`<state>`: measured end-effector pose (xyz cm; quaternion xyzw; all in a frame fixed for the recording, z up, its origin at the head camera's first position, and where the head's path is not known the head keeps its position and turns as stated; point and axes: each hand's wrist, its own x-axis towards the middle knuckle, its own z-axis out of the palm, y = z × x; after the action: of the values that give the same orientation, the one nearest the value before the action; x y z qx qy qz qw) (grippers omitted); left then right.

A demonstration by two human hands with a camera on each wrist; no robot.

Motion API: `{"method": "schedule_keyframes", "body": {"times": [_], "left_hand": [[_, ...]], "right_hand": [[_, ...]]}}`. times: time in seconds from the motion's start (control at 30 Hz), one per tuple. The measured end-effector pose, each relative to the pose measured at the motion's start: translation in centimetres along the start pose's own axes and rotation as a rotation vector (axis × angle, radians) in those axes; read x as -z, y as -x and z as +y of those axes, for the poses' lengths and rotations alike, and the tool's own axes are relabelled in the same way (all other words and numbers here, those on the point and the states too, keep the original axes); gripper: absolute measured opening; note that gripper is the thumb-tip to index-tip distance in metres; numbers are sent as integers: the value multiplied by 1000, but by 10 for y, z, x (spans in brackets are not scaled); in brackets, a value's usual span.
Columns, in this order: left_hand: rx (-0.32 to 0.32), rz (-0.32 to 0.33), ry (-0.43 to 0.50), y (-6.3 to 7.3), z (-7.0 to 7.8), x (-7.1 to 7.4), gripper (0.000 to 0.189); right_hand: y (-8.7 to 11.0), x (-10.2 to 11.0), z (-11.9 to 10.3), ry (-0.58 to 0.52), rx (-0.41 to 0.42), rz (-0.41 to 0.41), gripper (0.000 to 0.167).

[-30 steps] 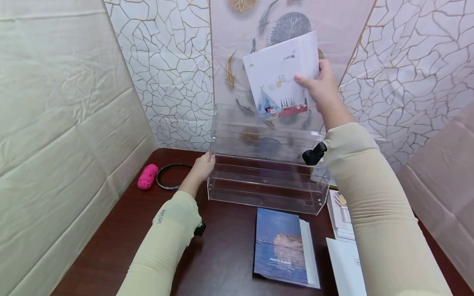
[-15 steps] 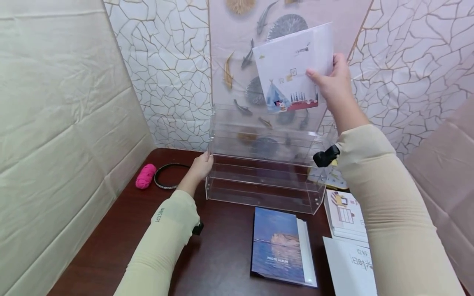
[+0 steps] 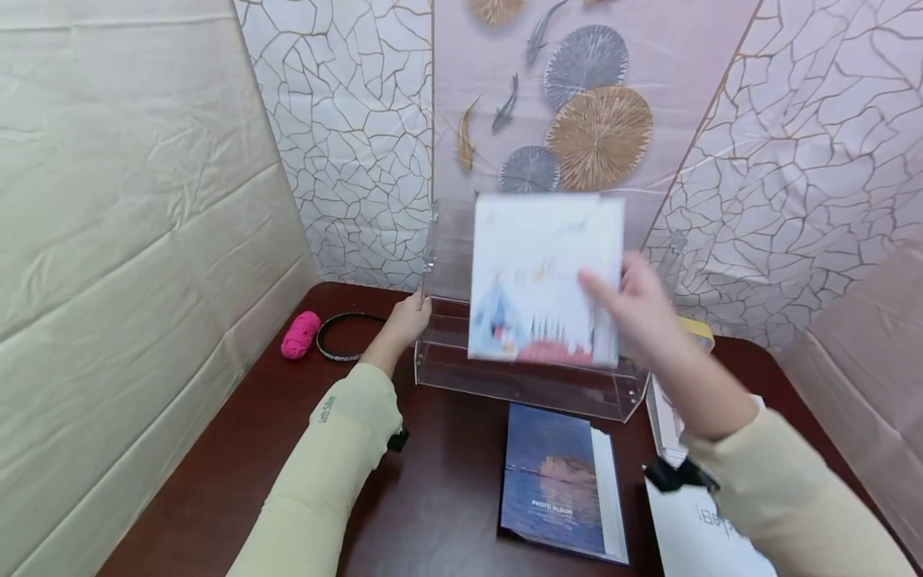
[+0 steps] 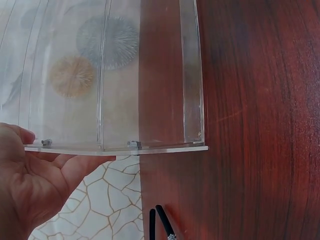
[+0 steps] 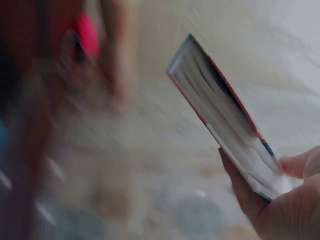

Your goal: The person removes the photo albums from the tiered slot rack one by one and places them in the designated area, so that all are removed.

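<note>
Since a second ago your right hand (image 3: 638, 308) has brought the white book (image 3: 544, 276) down from up against the wall to the front of the clear rack (image 3: 447, 256), and your view has shifted a little to the left and up. Your table (image 3: 231, 457) is dark wood, with pale cloth on the left and a crackle-patterned backdrop behind. That rack stands at the back of the table, its tiers rising toward the wall. You hold the book upright in front of the rack's middle tiers, blurred by motion, with your thumb across its cover and your fingers curled behind its right edge; the right wrist view shows its page edges (image 5: 225, 115) tilted above your palm. Your left hand (image 3: 408, 319) rests against the rack's left side panel, and the left wrist view shows your palm (image 4: 30, 185) flat and relaxed under that panel's edge, fingers not clenched. On the table in front of the rack lies a blue album (image 3: 555, 481), with white papers (image 3: 692, 529) just to its right. Left of the rack lie a black hoop (image 3: 342, 336) and, beside it, a pink ball of yarn (image 3: 300, 334).
</note>
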<state>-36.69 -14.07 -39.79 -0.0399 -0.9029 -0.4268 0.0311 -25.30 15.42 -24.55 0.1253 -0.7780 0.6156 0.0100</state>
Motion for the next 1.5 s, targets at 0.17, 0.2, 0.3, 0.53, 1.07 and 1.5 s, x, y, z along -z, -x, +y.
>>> {"method": "schedule_keyframes", "body": {"times": [0.17,0.2,0.3,0.53,1.07,1.5], "left_hand": [[6,-9,-25,-1,0,1,32],[10,-11,-22,-1,0,1,32],[30,-31,7,-1,1,3,35],[39,-36,14,-4,3,1,40],[29,-37,16,0,5,5,44],[-2,-62,19,-3,4,1,40]], "right_hand": [[26,-42,62,-2,-262,-136,39],[28,-50,71,-1,-306,-142,37],[32,-77,96,30,-386,-156,31],[38,-128,136,29,-464,-129,28],[62,-169,153,51,-390,-42,81],[67,-175,162,471,-306,-118,81]]}}
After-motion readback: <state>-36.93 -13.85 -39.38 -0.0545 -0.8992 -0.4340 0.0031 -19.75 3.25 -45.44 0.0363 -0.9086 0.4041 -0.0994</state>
